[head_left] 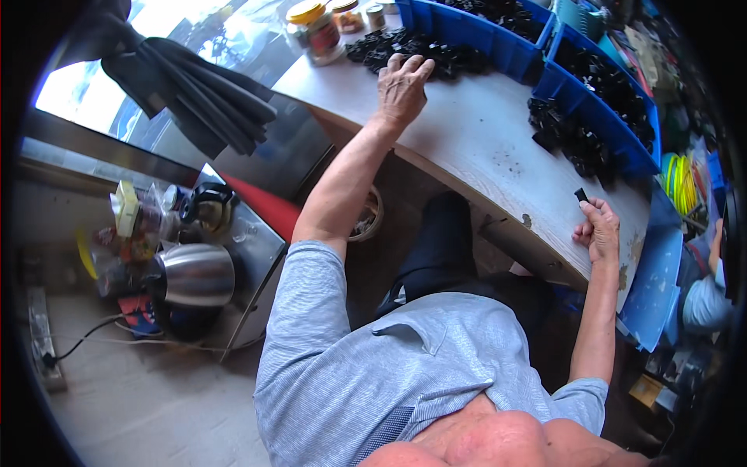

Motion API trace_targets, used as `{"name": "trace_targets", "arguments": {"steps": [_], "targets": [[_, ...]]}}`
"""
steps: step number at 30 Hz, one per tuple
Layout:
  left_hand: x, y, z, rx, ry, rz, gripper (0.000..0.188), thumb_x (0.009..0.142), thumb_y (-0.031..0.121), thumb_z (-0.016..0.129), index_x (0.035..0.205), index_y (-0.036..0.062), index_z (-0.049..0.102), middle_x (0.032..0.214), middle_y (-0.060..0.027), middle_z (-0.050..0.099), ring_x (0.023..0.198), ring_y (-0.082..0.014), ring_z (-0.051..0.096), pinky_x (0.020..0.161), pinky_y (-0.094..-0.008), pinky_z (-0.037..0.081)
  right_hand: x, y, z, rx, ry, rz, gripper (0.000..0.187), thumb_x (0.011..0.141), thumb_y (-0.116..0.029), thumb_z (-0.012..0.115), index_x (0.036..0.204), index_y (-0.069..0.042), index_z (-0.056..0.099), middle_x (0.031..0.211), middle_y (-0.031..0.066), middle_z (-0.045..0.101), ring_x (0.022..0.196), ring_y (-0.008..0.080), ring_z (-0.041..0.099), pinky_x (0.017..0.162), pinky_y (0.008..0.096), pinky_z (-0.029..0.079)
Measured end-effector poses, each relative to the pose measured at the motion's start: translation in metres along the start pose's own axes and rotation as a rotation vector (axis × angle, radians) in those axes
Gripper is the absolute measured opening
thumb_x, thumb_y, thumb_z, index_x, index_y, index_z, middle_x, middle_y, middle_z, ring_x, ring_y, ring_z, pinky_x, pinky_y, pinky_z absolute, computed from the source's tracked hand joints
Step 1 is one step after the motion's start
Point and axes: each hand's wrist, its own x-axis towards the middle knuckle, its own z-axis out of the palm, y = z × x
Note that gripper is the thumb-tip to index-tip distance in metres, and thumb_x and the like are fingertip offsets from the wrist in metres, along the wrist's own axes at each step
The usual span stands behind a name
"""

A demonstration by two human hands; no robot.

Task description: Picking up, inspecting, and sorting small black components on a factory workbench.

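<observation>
My left hand (403, 89) reaches to the far side of the table, its fingers bent and a little apart over the near edge of a pile of small black parts (459, 61). The fingertips are partly hidden, and no held piece shows there. Above the table's right end, my right hand (599, 229) pinches a small black part (580, 194) that sticks up past the fingers. A second heap of black parts (572, 140) lies beyond that hand, against a blue bin (595, 117).
Another blue bin (482, 31) of black parts stands at the back, with a yellow-lidded jar (315, 31) to its left. A steel kettle (198, 274) and other items crowd a side stand at left. Yellow coiled cord (682, 184) and another person's sleeve (706, 302) are at far right.
</observation>
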Motion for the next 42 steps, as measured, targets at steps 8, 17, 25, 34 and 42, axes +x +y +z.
{"name": "trace_targets", "arguments": {"steps": [8,17,25,34,42], "targets": [[0.025,-0.015,0.037,0.057,-0.277,0.212,0.033,0.087,0.006,0.061,0.117,0.0136,0.072,0.127,-0.0041,0.068,0.124,-0.0314,0.059,0.094,-0.0432,0.055,0.012,0.006,-0.078,0.088,0.295,0.035,0.027,0.087,-0.024,0.078,0.107,-0.011,0.063,0.057,0.0,0.052,0.052,0.0144,0.059,0.052,0.0351,0.06],[0.005,0.025,0.031,-0.134,-0.232,0.185,0.048,0.087,-0.001,0.058,0.134,0.0042,0.06,0.133,-0.0156,0.064,0.119,-0.0356,0.063,0.099,-0.044,0.053,0.022,0.012,-0.12,0.157,0.64,-0.021,0.03,0.084,-0.021,0.082,0.107,-0.009,0.069,0.062,0.0043,0.056,0.057,0.0183,0.063,0.058,0.0368,0.063],[-0.008,0.052,0.018,-0.414,-0.235,0.06,0.058,0.079,-0.006,0.063,0.135,0.0065,0.059,0.131,-0.0178,0.065,0.115,-0.038,0.065,0.098,-0.0437,0.052,0.033,-0.01,-0.032,0.018,0.323,0.078,0.035,0.083,-0.033,0.084,0.106,-0.012,0.068,0.057,-0.0012,0.052,0.048,0.0113,0.059,0.047,0.0305,0.057],[-0.03,0.027,-0.01,-0.557,-0.008,-0.358,0.028,0.087,0.006,0.069,0.115,0.0064,0.072,0.11,-0.0154,0.073,0.1,-0.0327,0.069,0.088,-0.0394,0.055,0.05,-0.032,0.016,-0.252,0.287,0.162,0.049,0.079,-0.051,0.083,0.105,-0.012,0.068,0.055,-0.0017,0.048,0.044,0.0105,0.054,0.044,0.0283,0.053],[-0.041,0.043,-0.017,-0.297,-0.179,-0.035,0.034,0.083,0.011,0.071,0.117,0.0064,0.069,0.107,-0.013,0.072,0.102,-0.0347,0.064,0.09,-0.0441,0.053,0.063,-0.042,0.032,-0.372,0.262,0.204,0.049,0.08,-0.053,0.082,0.1,-0.011,0.068,0.056,0.0012,0.046,0.043,0.0118,0.051,0.042,0.0292,0.05]]}}
